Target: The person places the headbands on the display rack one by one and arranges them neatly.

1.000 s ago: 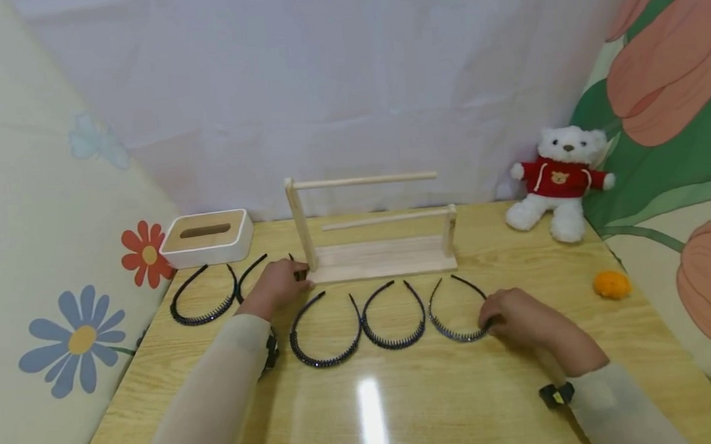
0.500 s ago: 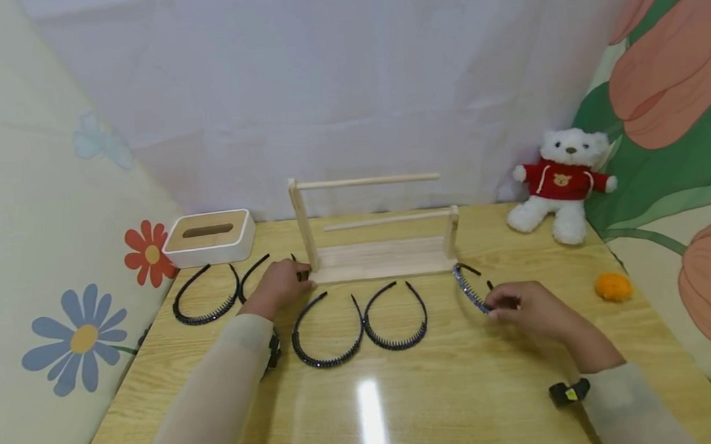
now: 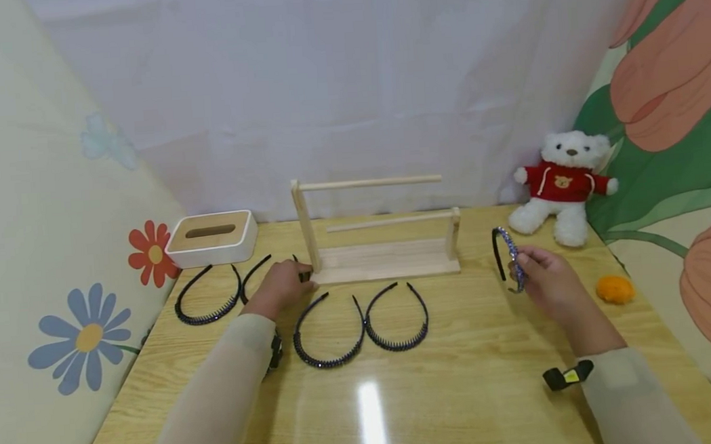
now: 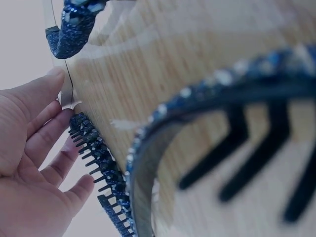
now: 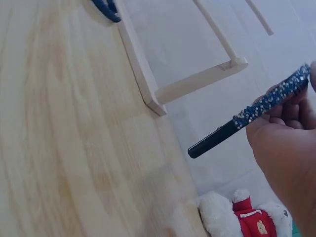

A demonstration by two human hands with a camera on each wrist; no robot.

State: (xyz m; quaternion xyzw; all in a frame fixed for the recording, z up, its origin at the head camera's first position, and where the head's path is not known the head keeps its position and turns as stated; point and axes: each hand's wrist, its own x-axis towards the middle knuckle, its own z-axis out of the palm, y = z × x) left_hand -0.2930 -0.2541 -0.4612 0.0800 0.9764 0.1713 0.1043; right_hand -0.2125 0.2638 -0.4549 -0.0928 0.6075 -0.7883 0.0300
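Observation:
My right hand (image 3: 551,285) pinches a glittery blue headband (image 3: 510,246), held up right of the wooden rack (image 3: 389,269). In the right wrist view this headband (image 5: 274,98) is seen edge-on, its plain dark end pointing away from the fingers. My left hand (image 3: 283,286) is at the left end of the rack's base, thumb in front and fingers behind, gripping it. A toothed headband (image 4: 98,153) lies right by those fingers in the left wrist view. Partly covered by the left hand is another dark headband (image 3: 253,272). Two headbands (image 3: 330,364) (image 3: 398,346) lie in front of the rack.
One more headband (image 3: 205,319) lies at the left, before a white tissue box (image 3: 219,252) with a wooden lid. A white teddy bear (image 3: 567,182) in a red hoodie sits at the back right. An orange fluffy object (image 3: 615,289) lies near the table's right side.
My right hand has taken the rightmost headband off the table, lifted it and carried it to the right, turning it upright. The left hand stays at the rack's base.

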